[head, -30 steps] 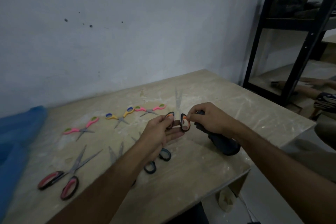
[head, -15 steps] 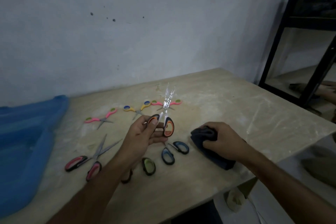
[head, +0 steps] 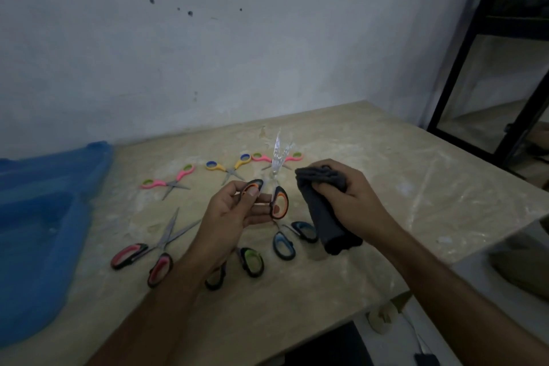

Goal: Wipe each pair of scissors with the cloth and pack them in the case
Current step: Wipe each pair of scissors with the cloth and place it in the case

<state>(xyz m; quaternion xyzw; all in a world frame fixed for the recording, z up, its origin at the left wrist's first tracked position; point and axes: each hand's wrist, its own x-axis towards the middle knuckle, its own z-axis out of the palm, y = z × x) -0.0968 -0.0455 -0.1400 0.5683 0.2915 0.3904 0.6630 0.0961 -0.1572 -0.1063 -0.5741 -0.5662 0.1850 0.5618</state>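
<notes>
Head view: orange scissors up, cloth in the other hand.
L hand [head: 234,211] grips orange-handled scissors [head: 274,187] w/ blades apart, tips to 12 o'clock, above the counter [head: 386,175]. R hand [head: 350,202] clutches grey cloth [head: 323,211] at their 3 o'clock, just beside. Blue case [head: 44,217] lies at 9 o'clock; other scissors spread on counter.

No readable text, labels, brands or numbers on anything in view
</notes>
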